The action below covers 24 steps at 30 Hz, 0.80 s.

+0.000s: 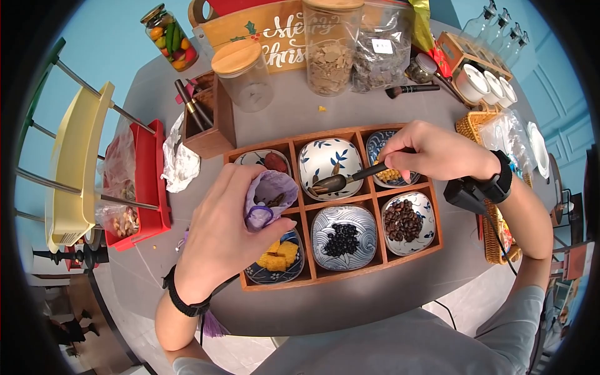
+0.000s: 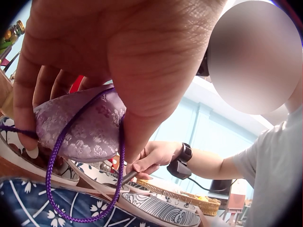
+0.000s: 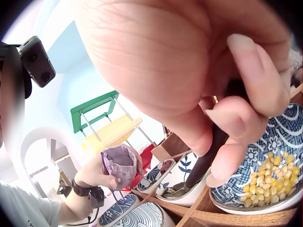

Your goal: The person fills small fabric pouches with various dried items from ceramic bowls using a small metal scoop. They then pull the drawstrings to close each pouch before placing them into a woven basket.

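Note:
My left hand [image 1: 215, 219] grips a purple brocade pouch [image 1: 284, 187] with its mouth open and some dark bits inside. A purple drawcord [image 2: 54, 161] hangs in a loop from it. My right hand [image 1: 431, 150] holds the handle of a dark spoon [image 1: 331, 184], whose bowl dips into a white bowl with blue leaves [image 1: 322, 153]. A few brownish dried pieces [image 1: 336, 169] lie there by the spoon. This bowl sits in the back middle compartment of a wooden divided tray [image 1: 379, 234]. The pouch is over the tray's left side, partly covering the bowls with red dates [image 1: 275, 162] and yellow pieces [image 1: 279, 255].
Other compartments hold corn kernels [image 3: 270, 184], coffee beans [image 1: 403, 220] and small black beans [image 1: 342, 239]. Behind stand glass jars [image 1: 328, 62] and a wooden box [image 1: 212, 128]. A red bin [image 1: 164, 187] is left, a wicker basket [image 1: 494, 247] right.

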Available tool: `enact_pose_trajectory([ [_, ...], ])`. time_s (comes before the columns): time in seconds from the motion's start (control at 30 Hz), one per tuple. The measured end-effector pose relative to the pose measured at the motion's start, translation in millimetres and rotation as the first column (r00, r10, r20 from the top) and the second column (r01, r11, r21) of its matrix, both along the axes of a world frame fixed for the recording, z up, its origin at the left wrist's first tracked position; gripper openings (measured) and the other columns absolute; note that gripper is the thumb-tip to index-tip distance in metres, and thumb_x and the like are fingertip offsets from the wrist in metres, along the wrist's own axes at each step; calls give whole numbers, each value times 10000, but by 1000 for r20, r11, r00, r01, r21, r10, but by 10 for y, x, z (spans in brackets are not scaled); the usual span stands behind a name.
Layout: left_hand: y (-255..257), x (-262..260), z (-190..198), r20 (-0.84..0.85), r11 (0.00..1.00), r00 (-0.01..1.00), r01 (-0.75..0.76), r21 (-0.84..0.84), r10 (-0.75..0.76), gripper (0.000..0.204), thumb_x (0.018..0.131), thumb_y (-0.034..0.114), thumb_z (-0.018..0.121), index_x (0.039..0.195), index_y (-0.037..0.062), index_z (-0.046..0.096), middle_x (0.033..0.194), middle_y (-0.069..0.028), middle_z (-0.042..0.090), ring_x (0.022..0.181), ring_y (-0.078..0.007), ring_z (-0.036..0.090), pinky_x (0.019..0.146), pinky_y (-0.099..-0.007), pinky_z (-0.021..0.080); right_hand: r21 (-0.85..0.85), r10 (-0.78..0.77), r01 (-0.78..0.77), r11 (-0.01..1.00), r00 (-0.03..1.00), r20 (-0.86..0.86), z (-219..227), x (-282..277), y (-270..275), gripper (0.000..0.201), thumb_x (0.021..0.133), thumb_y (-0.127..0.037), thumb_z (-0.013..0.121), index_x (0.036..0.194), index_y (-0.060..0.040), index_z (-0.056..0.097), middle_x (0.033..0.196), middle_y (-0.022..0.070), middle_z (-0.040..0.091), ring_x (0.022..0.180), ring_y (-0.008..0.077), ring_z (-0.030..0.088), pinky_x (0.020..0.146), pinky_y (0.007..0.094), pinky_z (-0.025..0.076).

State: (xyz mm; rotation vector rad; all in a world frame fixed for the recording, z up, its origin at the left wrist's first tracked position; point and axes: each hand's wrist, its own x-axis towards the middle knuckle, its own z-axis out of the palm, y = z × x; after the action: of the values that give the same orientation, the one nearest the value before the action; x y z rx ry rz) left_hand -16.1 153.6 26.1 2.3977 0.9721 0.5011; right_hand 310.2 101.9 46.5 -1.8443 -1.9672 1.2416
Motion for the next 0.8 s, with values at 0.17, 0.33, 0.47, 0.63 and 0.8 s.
enact_pose_trajectory([
  [0.17,12,4,-14,5,1000,1000,4,3,-4,682,696,119,920,1267,11,563,1132,-157,626,1049,-340,637,917,-383,512,105,-11,11,994,1000,1,-100,11,-1,229,989,-150,587,961,47,701,772,104,701,735,189,661,730,336,522],
  [0.33,15,-5,-16,25,999,1000,12,33,-12,590,727,139,887,1226,39,588,1121,-154,621,1030,-384,652,849,-439,539,306,2,-15,952,999,42,-264,28,-6,227,982,-120,601,1066,56,717,861,151,725,801,239,691,783,351,541],
  [0.47,21,-18,-14,28,999,1000,12,31,-13,589,724,141,890,1220,38,590,1113,-154,620,1019,-383,652,844,-438,538,189,18,-32,981,997,76,-124,7,60,239,991,-105,616,1125,71,706,917,161,727,840,224,687,788,348,543],
  [0.63,14,-6,-5,31,999,999,12,36,-13,590,717,137,894,1214,38,593,1108,-152,622,1014,-381,653,841,-437,538,206,17,-26,978,999,46,-191,22,84,229,968,-115,609,1068,57,722,851,140,723,798,238,685,770,349,535],
  [0.8,18,6,-15,32,999,999,9,33,-11,590,714,136,896,1212,37,595,1106,-151,624,1015,-380,654,840,-436,538,187,36,-48,981,997,66,-154,29,83,245,1000,-121,610,1092,81,712,832,100,717,761,181,657,746,326,528],
])
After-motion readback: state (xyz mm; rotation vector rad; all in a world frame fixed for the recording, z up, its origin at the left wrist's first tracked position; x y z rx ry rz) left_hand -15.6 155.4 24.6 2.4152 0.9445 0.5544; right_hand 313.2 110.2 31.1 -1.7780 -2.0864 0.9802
